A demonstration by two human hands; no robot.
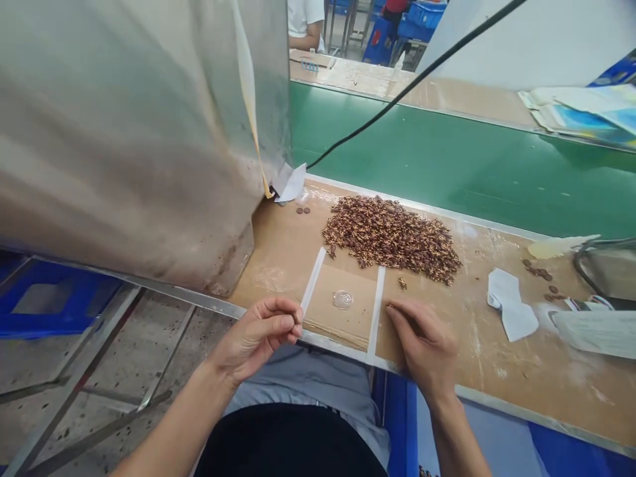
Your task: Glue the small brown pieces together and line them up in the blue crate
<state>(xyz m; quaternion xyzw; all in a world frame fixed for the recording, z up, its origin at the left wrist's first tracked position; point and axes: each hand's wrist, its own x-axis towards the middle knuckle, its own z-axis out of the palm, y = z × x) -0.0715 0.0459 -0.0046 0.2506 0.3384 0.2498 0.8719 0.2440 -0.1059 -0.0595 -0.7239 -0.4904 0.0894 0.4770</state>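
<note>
My left hand (258, 334) hovers at the near edge of the wooden table (278, 252), its fingers curled and pinched on something too small to name. Palm down, my right hand (422, 344) rests on the table with the fingers together, its fingertips touching the surface just right of a taped rectangle (342, 311). A small clear round disc (342, 299) lies in the middle of that rectangle, between two white tape strips. Just beyond it lies a heap of several small brown and gold parts (392, 237).
A large metal housing (129, 132) fills the left side. A green conveyor belt (462, 165) runs behind the table, crossed by a black cable (397, 99). White paper scraps (511, 308), a few loose brown parts and a metal tray (609, 265) lie at right. Another person's arm (305, 26) shows far back.
</note>
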